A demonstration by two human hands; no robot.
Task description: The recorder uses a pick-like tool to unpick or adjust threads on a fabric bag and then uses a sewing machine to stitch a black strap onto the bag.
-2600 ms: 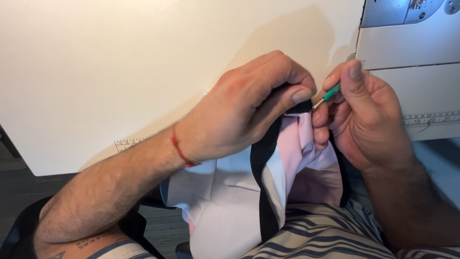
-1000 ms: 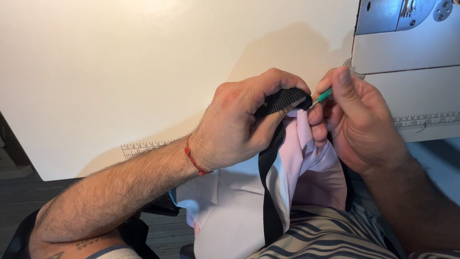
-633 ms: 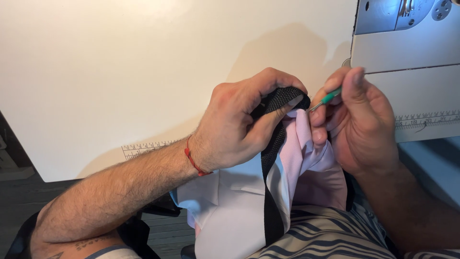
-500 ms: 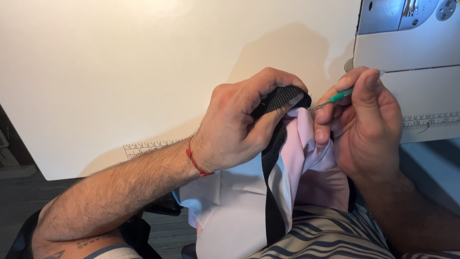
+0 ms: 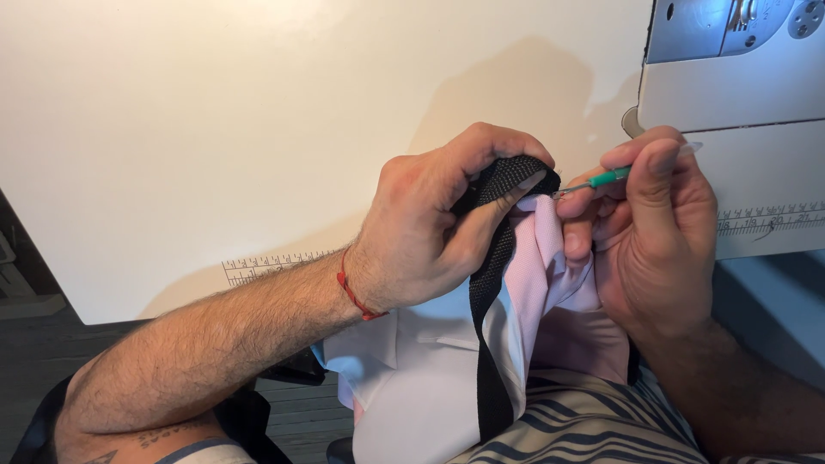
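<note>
Left hand (image 5: 430, 228) closed on black webbing strap (image 5: 490, 258), folded over forefinger at pink fabric (image 5: 550, 283) edge, above lap; right hand (image 5: 653, 232) pinched shut on green-handled seam ripper (image 5: 601, 179), tip at seam; fabric judged soft, light, limp; best gripped close beside seam; ripper tip sharp, thin.

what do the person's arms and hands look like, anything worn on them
Both forearms are bare and hairy, with no sleeves reaching them. The left hand has a thin red string bracelet at the wrist, and a dark tattoo shows near the elbow of that arm, too small to make out. The right hand wears nothing visible: no ring, watch or glove. Fingernails are short.
</note>
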